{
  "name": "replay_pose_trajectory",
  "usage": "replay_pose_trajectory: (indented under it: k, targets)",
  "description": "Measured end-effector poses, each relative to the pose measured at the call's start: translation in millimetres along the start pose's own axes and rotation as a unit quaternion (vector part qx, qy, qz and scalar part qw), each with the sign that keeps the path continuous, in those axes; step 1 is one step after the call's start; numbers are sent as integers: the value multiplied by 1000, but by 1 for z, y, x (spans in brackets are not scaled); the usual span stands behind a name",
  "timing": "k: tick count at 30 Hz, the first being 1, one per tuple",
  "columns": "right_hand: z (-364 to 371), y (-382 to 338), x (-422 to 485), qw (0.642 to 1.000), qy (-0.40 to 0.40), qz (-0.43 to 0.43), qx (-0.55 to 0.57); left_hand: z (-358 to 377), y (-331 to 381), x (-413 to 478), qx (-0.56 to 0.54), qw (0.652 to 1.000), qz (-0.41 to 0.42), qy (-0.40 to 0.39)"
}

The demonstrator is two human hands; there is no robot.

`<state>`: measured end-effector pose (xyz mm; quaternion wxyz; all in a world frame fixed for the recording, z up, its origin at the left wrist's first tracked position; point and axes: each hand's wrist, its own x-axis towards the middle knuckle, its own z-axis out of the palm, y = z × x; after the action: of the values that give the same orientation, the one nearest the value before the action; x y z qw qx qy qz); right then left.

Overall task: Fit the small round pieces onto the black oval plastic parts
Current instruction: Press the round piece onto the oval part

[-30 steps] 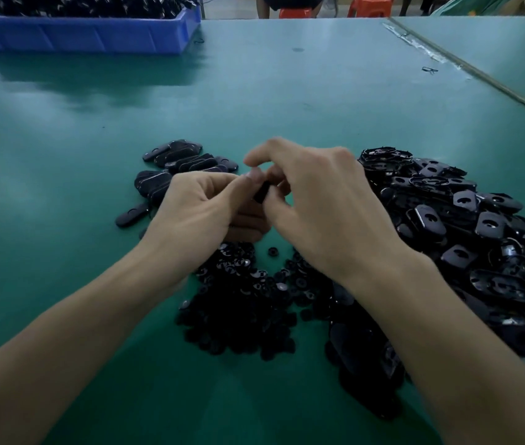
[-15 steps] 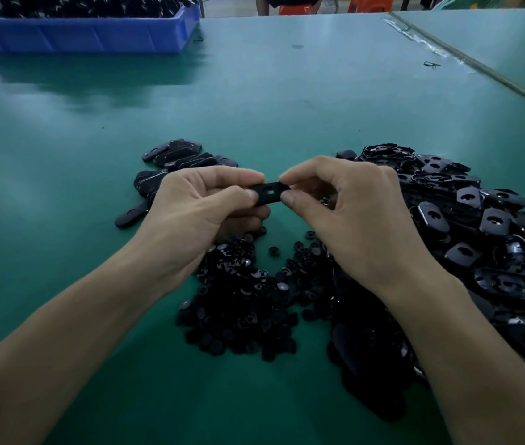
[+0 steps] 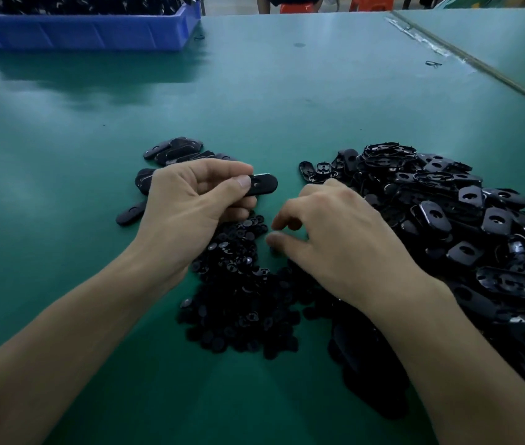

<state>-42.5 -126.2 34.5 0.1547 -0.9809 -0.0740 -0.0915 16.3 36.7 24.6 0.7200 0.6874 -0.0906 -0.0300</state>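
The black oval part [image 3: 262,184] juts from the left hand [image 3: 190,203], pinched at one end between thumb and forefinger, its hole showing on top. The right hand [image 3: 335,239], apart from it, dips with curled fingers to the heap of small round pieces [image 3: 238,284] (whether it has one I cannot tell). Best to lift a single piece and press it square into that hole. More loose ovals [image 3: 463,220] lie piled to the right on the green table [image 3: 254,91].
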Motion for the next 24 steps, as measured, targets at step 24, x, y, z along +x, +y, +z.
replay_pose_trajectory:
  k: [24]
  targets:
    - [3,-6,-1,996,64,-2,70,-1,-4,0,32,999,15,-6]
